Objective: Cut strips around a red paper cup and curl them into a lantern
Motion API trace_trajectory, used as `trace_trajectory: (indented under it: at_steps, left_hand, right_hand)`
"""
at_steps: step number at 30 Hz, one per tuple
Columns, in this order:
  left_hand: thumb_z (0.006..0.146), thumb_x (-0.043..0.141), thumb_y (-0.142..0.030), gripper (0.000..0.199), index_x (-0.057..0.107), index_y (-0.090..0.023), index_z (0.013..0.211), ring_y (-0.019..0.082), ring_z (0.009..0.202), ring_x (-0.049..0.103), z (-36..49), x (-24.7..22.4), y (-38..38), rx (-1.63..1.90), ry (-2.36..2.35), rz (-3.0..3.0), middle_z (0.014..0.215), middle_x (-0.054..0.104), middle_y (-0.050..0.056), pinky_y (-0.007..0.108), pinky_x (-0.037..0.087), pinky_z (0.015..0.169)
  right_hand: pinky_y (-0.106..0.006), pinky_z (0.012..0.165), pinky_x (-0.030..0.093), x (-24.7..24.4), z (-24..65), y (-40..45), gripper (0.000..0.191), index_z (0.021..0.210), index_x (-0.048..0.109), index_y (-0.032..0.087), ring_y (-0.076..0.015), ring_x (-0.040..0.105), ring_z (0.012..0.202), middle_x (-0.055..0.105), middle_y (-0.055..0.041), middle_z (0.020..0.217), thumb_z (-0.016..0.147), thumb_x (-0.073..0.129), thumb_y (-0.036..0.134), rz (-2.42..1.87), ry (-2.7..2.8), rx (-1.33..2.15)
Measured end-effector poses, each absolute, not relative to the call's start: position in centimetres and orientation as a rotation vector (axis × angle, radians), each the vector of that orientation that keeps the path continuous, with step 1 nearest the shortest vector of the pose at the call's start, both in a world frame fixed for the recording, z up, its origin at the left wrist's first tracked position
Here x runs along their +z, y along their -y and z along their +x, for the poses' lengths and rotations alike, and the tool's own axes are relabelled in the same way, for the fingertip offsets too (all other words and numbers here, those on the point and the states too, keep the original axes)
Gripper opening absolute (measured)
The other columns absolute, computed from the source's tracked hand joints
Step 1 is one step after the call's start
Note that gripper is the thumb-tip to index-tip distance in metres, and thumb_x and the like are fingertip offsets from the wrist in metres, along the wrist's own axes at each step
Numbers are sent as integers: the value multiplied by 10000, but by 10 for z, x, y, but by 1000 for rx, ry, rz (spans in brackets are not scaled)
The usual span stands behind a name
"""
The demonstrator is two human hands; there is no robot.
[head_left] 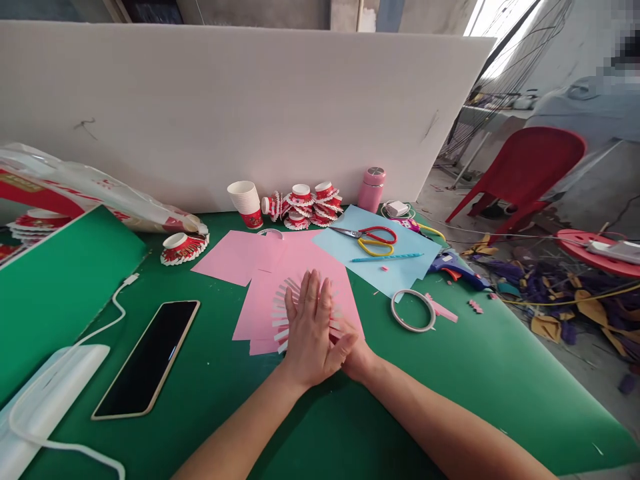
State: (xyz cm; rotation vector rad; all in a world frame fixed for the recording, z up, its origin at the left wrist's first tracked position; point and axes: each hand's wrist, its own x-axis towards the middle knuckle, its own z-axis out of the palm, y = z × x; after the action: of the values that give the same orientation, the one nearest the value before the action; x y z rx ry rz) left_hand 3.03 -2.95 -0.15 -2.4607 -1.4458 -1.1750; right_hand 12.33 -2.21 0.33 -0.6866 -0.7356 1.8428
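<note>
My left hand (313, 330) lies flat, fingers stretched out, on a round piece with pale strips fanned out around its edge (279, 312). That piece rests on overlapping pink sheets (255, 293), its middle covered by my hands. Beside it, partly beneath the left palm and thumb, is my right hand (353, 350); its fingers are mostly hidden and blurred. A blue sheet (345, 230) behind on the right bears scissors (373, 239) and a light-blue pen (387, 258). A roll of white tape (397, 317) lies to the right of the hands.
A black phone (147, 360) lies left on the green table (210, 427). Stacked paper cups (245, 200), red cut-cup pieces (300, 207) and a pink bottle (371, 190) stand along the white board (250, 113). A blue glue gun (460, 269) lies right. A person sits beyond.
</note>
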Motion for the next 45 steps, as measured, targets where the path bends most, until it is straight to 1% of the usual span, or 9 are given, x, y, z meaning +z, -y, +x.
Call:
trace_trajectory:
  at_steps: [5, 8, 13, 19, 23, 28, 32, 39, 45]
  left_hand:
    - [932, 221, -278, 500, 230, -191, 1425, 241, 1344, 299, 14, 2, 28, -1583, 1247, -2452, 1450, 343, 152, 445, 282, 1061]
    - [927, 262, -178, 471, 308, -234, 1393, 202, 1272, 421, 5, -2, 20, -1491, 1323, -2524, 1356, 482, 128, 416, 321, 1048]
    - [908, 386, -345, 617, 113, -226, 1448, 266, 1371, 231, 3, -13, 12, -1130, 1571, -2624, 1463, 317, 174, 536, 190, 1082]
    - [871, 437, -429, 666, 143, -251, 1442, 271, 1374, 223, -2, -18, 11, -1499, 1614, -2705, 1498, 248, 143, 481, 276, 1069]
    - [882, 377, -479, 577, 297, -225, 1394, 262, 1355, 269, -10, -13, 6, -1958, 1888, -2229, 1462, 322, 134, 462, 239, 1091]
    - [870, 347, -541, 550, 429, -209, 1302, 253, 1272, 396, -27, -9, 1, -2225, 2255, -1634, 1372, 428, 141, 448, 299, 1059]
    - [856, 342, -572, 579, 472, -162, 1243, 262, 1213, 443, -43, -14, 4, -2168, 2205, -1576, 1299, 473, 171, 435, 351, 1015]
    - [866, 324, -559, 530, 514, -166, 1165, 246, 1133, 496, -53, -22, 13, -2043, 2170, -1624, 1196, 537, 158, 394, 410, 938]
    - [905, 320, -446, 419, 536, -165, 1128, 222, 1073, 538, -55, -25, 13, -1866, 1989, -1841, 1114, 590, 135, 375, 424, 914]
  right_hand:
    - [-405, 882, 477, 1, 126, 10, 283, 955, 642, 217, -261, 591, 1049, 698, -44, 949, 752, 590, 407, -661, 563, 1943]
    - [-403, 880, 480, 2, 128, 7, 282, 956, 645, 207, -258, 601, 1041, 707, -50, 914, 753, 573, 391, -646, 597, 1962]
    - [-389, 892, 477, 9, 131, 10, 278, 965, 643, 210, -243, 610, 1030, 710, -45, 888, 769, 544, 381, -602, 706, 2027]
    - [-402, 839, 505, 1, 132, 8, 326, 984, 637, 195, -262, 619, 1001, 705, -60, 907, 758, 555, 414, -635, 747, 2056]
    - [-406, 865, 491, 2, 147, -3, 456, 1144, 563, 225, -254, 592, 1041, 650, -55, 1105, 789, 530, 507, -788, 854, 1741]
    - [-415, 961, 416, 33, 175, -7, 550, 1368, 327, 289, -230, 504, 1157, 486, -66, 1332, 868, 482, 457, -965, 1548, 929]
    - [-423, 954, 409, 56, 167, -2, 481, 1325, 408, 185, -257, 480, 1163, 508, -128, 1306, 883, 497, 355, -944, 2167, 383]
    - [-441, 923, 437, 41, 135, 1, 454, 1315, 447, 172, -276, 493, 1135, 485, -121, 1347, 903, 458, 362, -1025, 2683, 216]
    - [-451, 1001, 383, 27, 140, 4, 494, 1367, 389, 183, -276, 406, 1264, 409, -110, 1416, 915, 429, 379, -1091, 2800, 256]
